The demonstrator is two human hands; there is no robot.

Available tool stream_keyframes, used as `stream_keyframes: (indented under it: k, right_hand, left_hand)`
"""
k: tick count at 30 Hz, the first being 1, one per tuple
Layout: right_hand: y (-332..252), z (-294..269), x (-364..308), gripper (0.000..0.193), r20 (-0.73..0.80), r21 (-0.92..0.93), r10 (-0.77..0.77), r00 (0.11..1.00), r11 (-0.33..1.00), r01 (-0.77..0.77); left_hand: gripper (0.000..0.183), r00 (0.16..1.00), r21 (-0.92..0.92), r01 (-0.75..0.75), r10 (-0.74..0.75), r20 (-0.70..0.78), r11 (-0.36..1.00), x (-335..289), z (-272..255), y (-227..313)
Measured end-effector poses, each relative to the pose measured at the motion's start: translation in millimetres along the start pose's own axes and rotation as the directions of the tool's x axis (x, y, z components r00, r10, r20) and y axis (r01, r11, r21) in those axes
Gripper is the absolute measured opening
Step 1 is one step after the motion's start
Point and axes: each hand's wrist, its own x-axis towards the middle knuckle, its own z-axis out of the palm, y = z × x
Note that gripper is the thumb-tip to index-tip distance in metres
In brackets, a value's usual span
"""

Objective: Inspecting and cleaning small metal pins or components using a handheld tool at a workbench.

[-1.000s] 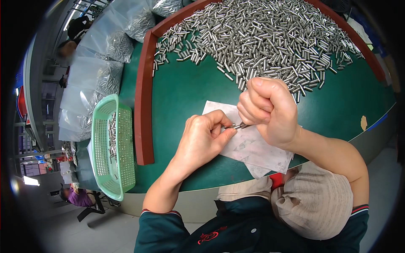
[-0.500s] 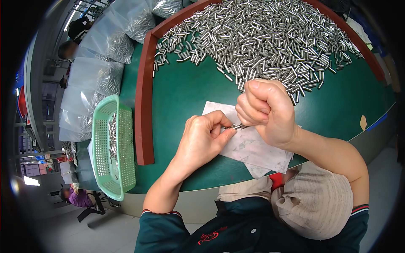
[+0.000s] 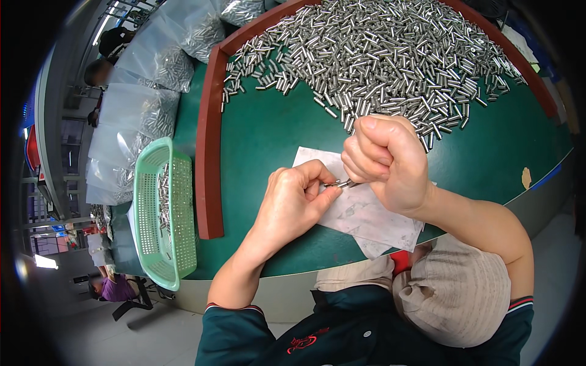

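Observation:
My left hand (image 3: pixel 290 198) is closed in a pinch, with a small shiny metal pin (image 3: pixel 332 183) between thumb and forefinger. Curled into a fist just to its right, my right hand (image 3: pixel 390 161) grips a thin dark metal piece (image 3: pixel 351 183). The tip of that piece meets the pin or lies very near it; most of it is hidden in the fist, so its kind cannot be made out. Both hands are over a stained white cloth (image 3: pixel 360 213) on the green tabletop (image 3: pixel 274 134). Beyond them spreads a large heap of short metal pins (image 3: pixel 390 61).
A red raised border (image 3: pixel 209 152) frames the heap on the left, back and right. Left of it stands a light green plastic basket (image 3: pixel 174 268) holding some pins. Several clear bags (image 3: pixel 162 70) of metal parts line the far left. A seated person in purple (image 3: pixel 119 289) is in the background.
Both hands keep nearly the same place and grip. In the background at lower left, the person in purple has shifted slightly.

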Motion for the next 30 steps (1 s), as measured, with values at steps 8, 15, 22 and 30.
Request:
stream_keyframes:
  k: [8, 15, 22, 30]
  right_hand:
    - [0, 1, -1, 0.037, -0.016, -0.042, 0.018, 1.0, 0.999, -0.019]
    - [0, 1, -1, 0.038, -0.003, -0.045, -0.001, 1.0, 0.999, 0.001]
    - [1, 1, 0, 0.038, 0.007, -0.038, 0.005, 1.0, 0.999, -0.005]
    - [-1, -2, 2, 0.04, -0.018, 0.013, 0.013, 1.0, 1.0, -0.013]
  left_hand:
    - [0.01, 1.0, 0.045, -0.025, 0.026, -0.018, 0.999, 0, 0, 5]
    - [0.011, 0.98, 0.169, -0.139, 0.16, -0.12, 0.976, -4, 5, 7]
    - [0.013, 0.929, 0.428, -0.3, 0.364, -0.073, 0.852, -8, 6, 11]
    - [0.017, 0.828, 0.658, -0.405, 0.56, -0.031, 0.635, -4, 13, 6]
